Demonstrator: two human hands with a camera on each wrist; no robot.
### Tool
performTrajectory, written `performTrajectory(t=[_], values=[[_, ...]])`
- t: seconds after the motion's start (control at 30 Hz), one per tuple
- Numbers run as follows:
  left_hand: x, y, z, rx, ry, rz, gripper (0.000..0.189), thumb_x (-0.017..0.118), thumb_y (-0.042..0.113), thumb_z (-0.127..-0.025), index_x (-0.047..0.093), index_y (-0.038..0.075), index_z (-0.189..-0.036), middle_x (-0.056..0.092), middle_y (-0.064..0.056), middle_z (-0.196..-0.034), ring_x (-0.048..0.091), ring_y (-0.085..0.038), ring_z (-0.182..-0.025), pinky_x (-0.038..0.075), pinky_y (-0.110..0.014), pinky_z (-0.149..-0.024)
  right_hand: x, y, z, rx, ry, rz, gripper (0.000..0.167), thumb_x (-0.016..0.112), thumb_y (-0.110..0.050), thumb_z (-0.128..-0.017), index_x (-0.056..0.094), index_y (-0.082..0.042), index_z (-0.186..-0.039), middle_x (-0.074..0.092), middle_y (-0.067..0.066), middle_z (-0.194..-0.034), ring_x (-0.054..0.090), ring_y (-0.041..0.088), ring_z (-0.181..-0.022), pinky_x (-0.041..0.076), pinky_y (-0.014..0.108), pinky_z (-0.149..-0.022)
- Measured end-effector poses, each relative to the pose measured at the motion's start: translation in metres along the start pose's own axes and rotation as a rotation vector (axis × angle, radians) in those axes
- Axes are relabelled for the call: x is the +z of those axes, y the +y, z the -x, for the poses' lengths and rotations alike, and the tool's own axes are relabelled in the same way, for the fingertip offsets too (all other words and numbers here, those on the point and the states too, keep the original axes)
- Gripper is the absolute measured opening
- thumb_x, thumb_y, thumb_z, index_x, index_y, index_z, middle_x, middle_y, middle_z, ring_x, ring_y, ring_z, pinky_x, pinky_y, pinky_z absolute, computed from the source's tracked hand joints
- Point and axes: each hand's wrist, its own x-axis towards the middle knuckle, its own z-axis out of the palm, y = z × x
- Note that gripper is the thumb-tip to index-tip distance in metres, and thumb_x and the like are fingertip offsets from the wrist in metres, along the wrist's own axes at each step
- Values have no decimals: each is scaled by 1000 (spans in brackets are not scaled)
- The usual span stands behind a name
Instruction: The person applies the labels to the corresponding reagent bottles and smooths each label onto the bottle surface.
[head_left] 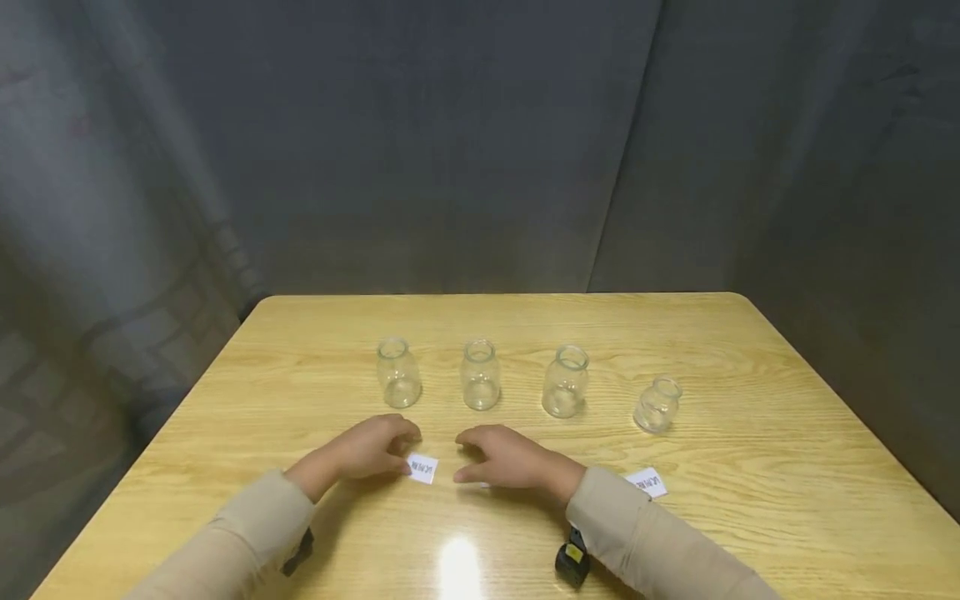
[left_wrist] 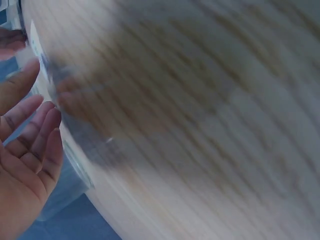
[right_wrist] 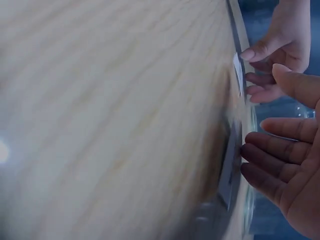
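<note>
Card between hands, at left thumb tip

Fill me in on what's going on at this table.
A person's left hand is at a white printed card on the table. The right hand is at a second card, mostly hidden in the head view. Neither clearly grips anything. A third card lies by the right sleeve; beyond, four glass jars stand in a row, the rightmost smallest.
</note>
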Motion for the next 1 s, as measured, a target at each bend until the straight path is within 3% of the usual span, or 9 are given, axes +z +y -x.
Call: performTrajectory(t=[0.17, 0.33, 0.63, 0.9, 1.0], values=[[8, -2, 0, -16, -3, -47, 39, 70, 16, -69, 57, 2, -103, 47, 4, -81, 44, -11, -71, 42, -24, -62, 6, -5, -16, -9, -42, 33, 45, 62, -31, -78, 54, -1, -111, 57, 6, -108, 50, 16, -101, 39, 27, -86], [8, -4, 0, -24, -11, -23, 30, 69, 14, -70, 58, 3, -96, 46, 4, -78, 44, -11, -70, 42, -23, -61, 8, -10, -29, 1, -55, -18, 39, 64, -24, -77, 56, -1, -107, 59, 3, -100, 53, 12, -92, 42, 23, -79], [7, -6, -3, 2, -15, 62, 18, 69, 7, -69, 56, 7, -81, 50, 3, -75, 49, -10, -69, 44, -21, -61, 22, -20, -46, 42, -7, -46, 28, 68, -16, -72, 61, 0, -93, 47, -6, -61, 42, 4, -56, 38, 15, -54], [8, -6, -7, 44, -4, 76, 20, 69, 5, -68, 52, 9, -76, 47, 3, -73, 46, -10, -68, 42, -21, -60, 30, -29, -48, 108, 75, 100, 22, 74, -20, -63, 58, -8, -73, 47, -7, -65, 42, 6, -59, 38, 17, -54], [6, -6, -10, 48, -2, 78, 21, 70, 5, -66, 51, 9, -75, 43, 0, -73, 45, -12, -67, 41, -21, -59, 28, -29, -48, 118, 83, 90, 22, 74, -17, -63, 54, -9, -68, 46, -7, -63, 42, 7, -57, 37, 18, -53]])
